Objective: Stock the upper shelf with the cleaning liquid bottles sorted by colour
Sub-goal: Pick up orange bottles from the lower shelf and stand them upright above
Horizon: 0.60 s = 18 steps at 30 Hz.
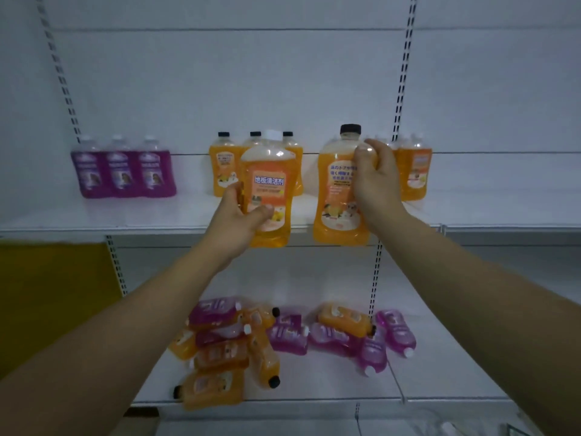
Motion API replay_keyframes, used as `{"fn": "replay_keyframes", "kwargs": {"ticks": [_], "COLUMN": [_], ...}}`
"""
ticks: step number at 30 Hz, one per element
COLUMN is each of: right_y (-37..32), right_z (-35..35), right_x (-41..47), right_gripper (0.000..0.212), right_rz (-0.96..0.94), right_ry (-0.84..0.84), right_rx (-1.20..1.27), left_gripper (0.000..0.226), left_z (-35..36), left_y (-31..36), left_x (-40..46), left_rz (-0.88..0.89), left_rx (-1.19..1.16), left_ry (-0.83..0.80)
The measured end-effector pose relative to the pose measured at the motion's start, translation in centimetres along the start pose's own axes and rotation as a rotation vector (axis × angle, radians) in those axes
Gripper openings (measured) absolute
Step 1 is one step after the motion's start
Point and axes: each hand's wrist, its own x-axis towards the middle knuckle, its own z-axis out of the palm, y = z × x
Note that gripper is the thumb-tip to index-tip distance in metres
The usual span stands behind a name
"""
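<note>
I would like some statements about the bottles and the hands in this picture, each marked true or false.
1. Each hand holds an orange bottle. True: the left hand grips the white-capped orange bottle, the right hand the black-capped orange bottle.
2. Three purple bottles stand on the upper shelf. True.
3. The purple bottles stand to the right of the orange ones. False: they stand at the left.
4. The lower shelf holds only orange bottles. False: purple and orange bottles lie mixed there.
5. The bottles below stand upright. False: they lie on their sides.
</note>
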Motion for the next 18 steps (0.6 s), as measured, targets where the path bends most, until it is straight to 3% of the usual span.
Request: {"fn": "replay_keyframes", "kwargs": {"ticks": [13,18], "right_y": [7.0,8.1], "right_z": [3.1,6.8], "right_x": [9.3,10.2], "right_gripper": [0.041,0.077], "right_rz": [0.012,0.019], "right_ry": [-0.22,-0.46], "right_rx": [0.024,-0.052], "left_gripper": [0.065,0.063], "left_z": [1.9,-1.2], "left_y": [-3.9,-5.4], "left_x": [9.3,10.8], "left_rz": [-0.113,-0.14], "left_rx": [0.151,0.214], "left_ry": [0.071,0.109]}}
